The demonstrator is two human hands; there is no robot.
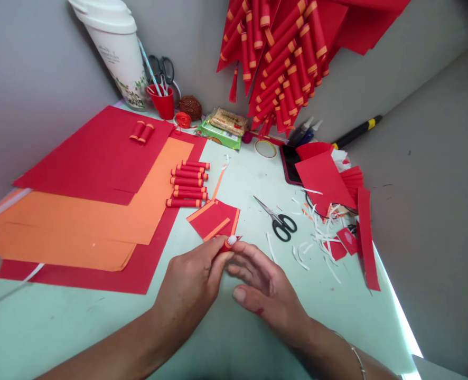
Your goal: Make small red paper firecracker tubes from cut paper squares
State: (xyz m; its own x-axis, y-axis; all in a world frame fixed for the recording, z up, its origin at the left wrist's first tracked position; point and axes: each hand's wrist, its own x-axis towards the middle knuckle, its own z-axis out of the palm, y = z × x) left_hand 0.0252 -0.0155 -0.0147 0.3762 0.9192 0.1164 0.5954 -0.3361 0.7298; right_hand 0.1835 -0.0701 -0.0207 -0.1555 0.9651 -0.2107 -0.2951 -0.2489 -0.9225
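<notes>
"Holding what?"

"Red paper [225,248] is pinched in the left hand [192,274], over the table [240,177]; the right hand [271,293] is loosely curled beside it, thumb free."

"How should it be handled?"

"Light, probably, and easily creased; it is best gripped softly along its edges."

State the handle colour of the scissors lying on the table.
Black handles; the head view, the only one, shows them.
</notes>
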